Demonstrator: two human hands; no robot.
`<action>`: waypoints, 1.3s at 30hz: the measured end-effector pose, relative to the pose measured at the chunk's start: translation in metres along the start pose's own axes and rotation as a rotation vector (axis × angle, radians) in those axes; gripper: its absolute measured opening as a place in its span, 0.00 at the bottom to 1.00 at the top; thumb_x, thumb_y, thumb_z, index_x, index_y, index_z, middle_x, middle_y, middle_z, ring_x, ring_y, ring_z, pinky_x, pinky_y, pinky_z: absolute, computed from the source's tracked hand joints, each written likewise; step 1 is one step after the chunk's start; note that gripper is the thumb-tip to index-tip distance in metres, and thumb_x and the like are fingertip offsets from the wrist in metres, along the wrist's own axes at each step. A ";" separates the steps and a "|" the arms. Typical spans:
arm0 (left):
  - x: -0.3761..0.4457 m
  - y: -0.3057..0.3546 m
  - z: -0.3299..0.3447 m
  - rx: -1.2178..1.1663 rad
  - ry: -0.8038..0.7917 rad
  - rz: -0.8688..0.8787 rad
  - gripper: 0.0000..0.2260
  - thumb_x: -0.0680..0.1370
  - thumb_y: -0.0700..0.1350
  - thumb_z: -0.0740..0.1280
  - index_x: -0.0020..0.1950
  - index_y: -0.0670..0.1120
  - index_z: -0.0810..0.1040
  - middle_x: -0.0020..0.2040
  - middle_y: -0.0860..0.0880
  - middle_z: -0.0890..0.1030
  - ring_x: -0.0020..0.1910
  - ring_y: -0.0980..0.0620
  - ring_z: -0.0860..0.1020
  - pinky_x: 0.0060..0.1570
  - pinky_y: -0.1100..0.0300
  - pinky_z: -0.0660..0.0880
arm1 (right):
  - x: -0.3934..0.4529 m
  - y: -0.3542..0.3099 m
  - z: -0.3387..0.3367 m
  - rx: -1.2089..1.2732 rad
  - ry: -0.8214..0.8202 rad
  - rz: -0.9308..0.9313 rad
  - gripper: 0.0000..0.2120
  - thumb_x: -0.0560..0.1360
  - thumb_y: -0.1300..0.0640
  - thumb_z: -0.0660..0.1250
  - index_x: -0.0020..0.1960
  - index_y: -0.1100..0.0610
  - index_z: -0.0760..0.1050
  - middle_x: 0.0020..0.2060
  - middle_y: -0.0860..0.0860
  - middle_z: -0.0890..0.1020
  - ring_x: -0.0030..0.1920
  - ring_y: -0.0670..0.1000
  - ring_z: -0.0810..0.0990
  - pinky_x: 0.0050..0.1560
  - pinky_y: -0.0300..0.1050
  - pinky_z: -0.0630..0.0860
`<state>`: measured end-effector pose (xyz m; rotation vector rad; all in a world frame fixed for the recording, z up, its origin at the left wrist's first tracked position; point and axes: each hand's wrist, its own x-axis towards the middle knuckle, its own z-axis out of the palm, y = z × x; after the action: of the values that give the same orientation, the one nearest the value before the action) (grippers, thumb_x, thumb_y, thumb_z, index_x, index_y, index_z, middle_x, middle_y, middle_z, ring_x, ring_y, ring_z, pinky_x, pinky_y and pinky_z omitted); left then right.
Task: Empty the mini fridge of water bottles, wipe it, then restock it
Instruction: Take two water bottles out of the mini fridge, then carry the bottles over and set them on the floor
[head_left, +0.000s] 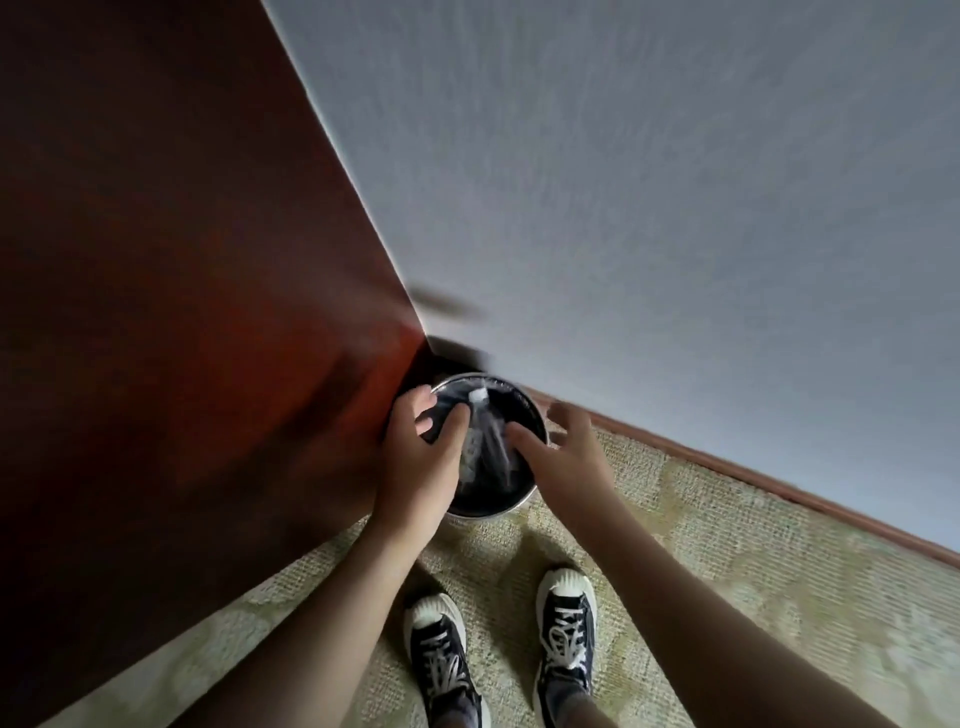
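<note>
Sneakers (565, 639) on carpet, both hands (423, 457) spread, empty, over bin (511, 501), bottle (485, 431) inside, label unreadable

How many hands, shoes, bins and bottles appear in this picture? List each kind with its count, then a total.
Hands: 2, left hand, right hand
Shoes: 2, left shoe, right shoe
Bin: 1
Bottle: 1
Total: 6

One head-worn camera looks steeply down, close over a bin (491, 447) on carpet (727, 545)
</note>
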<state>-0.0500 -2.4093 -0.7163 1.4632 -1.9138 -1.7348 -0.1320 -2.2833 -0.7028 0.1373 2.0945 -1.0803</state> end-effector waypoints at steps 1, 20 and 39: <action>-0.010 0.032 -0.006 0.018 -0.022 0.050 0.14 0.79 0.43 0.70 0.62 0.51 0.71 0.57 0.55 0.77 0.59 0.53 0.77 0.55 0.67 0.71 | -0.017 -0.021 -0.016 -0.002 0.012 -0.042 0.30 0.72 0.41 0.73 0.69 0.49 0.68 0.54 0.40 0.77 0.54 0.45 0.79 0.48 0.42 0.79; -0.367 0.507 -0.010 0.181 -0.829 1.082 0.18 0.70 0.64 0.66 0.56 0.59 0.77 0.51 0.66 0.78 0.53 0.66 0.76 0.43 0.78 0.71 | -0.473 -0.221 -0.364 0.159 0.823 -0.563 0.24 0.73 0.42 0.72 0.66 0.45 0.71 0.59 0.38 0.79 0.56 0.38 0.78 0.54 0.35 0.76; -0.975 0.338 0.105 0.169 -1.969 1.456 0.24 0.72 0.64 0.68 0.64 0.56 0.75 0.54 0.62 0.80 0.51 0.66 0.79 0.48 0.66 0.78 | -0.993 0.240 -0.397 0.540 1.946 0.087 0.20 0.73 0.51 0.75 0.62 0.52 0.74 0.52 0.45 0.82 0.47 0.40 0.82 0.41 0.30 0.76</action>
<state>0.1889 -1.6807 -0.0179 -2.2058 -2.0862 -1.6768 0.4355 -1.6064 -0.0544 2.2703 3.0053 -1.6348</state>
